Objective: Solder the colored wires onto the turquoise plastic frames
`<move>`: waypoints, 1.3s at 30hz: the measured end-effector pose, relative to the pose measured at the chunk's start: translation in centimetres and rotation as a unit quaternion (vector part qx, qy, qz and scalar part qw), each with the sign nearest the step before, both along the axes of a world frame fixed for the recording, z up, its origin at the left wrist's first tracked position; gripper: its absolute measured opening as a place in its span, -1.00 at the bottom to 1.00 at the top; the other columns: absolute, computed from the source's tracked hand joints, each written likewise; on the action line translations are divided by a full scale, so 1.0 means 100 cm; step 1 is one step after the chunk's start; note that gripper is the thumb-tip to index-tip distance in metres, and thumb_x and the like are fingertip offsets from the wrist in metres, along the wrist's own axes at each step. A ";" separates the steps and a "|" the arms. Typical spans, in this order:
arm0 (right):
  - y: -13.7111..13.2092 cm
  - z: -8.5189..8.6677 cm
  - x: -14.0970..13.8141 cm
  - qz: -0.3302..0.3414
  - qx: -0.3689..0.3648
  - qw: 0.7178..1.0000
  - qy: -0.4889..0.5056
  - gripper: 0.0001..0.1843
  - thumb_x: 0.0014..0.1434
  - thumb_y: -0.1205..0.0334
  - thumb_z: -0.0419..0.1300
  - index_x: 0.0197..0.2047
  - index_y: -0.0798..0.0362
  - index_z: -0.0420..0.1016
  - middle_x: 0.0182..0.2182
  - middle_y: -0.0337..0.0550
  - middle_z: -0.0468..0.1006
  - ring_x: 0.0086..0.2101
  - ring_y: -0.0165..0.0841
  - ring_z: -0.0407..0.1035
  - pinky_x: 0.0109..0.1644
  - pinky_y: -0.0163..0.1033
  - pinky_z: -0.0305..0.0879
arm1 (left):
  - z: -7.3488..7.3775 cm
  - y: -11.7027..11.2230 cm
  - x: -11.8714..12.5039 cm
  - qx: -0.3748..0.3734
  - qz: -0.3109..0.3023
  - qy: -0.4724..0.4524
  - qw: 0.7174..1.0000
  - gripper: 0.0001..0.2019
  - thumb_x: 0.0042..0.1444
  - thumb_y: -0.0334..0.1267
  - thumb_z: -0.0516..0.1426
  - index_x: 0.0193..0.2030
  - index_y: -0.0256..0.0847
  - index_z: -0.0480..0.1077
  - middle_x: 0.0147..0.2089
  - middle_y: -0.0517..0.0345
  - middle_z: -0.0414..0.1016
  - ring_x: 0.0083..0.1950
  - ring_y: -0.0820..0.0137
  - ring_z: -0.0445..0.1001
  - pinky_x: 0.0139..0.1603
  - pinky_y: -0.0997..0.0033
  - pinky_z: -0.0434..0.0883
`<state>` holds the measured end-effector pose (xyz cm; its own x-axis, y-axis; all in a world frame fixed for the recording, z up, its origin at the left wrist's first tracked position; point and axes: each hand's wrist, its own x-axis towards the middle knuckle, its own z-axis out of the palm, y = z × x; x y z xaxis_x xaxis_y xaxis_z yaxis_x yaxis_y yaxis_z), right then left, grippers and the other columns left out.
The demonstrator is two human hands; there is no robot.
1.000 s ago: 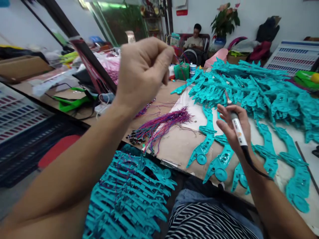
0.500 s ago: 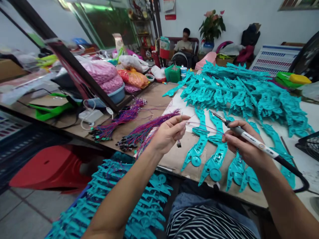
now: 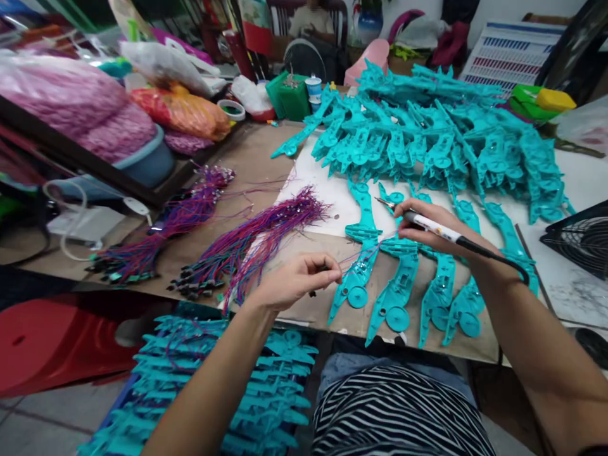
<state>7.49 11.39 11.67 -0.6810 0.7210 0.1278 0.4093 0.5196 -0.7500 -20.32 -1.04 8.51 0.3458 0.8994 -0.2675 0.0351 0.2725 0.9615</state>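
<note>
My left hand (image 3: 300,278) is closed in a pinch on thin red-purple wires (image 3: 355,257), which run right across a turquoise plastic part (image 3: 357,266). A small dark connector shows just below its fingers. Held in my right hand (image 3: 430,221) is a soldering iron (image 3: 439,232) with a white handle and black cable, its metal tip pointing left above the turquoise parts. Whether the wires reach my right fingers is hard to make out. Several turquoise parts lie in a row beneath and beside my right hand.
Left of my hands lie two wire bundles (image 3: 266,234) with black connectors. A heap of turquoise parts (image 3: 427,139) fills the back. Beyond are a green box (image 3: 289,98) and a blue basin (image 3: 147,161). A black fan (image 3: 582,237) stands right; more turquoise parts are stacked below the table edge.
The view has tilted down and shifted. My left hand has lowered toward the table's front, and my right hand has moved with the iron over the row of parts.
</note>
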 end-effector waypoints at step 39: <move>-0.129 -0.088 -0.018 -0.170 0.158 0.965 0.123 -0.70 0.19 0.43 0.20 -0.06 -0.05 0.58 -0.39 -0.16 0.61 -0.36 -0.31 0.50 -0.28 -0.17 0.51 | -0.081 0.041 0.032 0.158 0.044 0.166 0.972 -0.88 0.05 -0.26 0.23 -0.44 -0.26 0.51 -0.43 0.16 0.40 -0.44 0.48 0.27 -0.39 0.47 0.24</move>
<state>5.65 -1.49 2.86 -0.3333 0.7960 0.5053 0.4254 0.6052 -0.6729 -17.12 3.06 0.37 0.2055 0.9769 -0.0579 0.3487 -0.0178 0.9371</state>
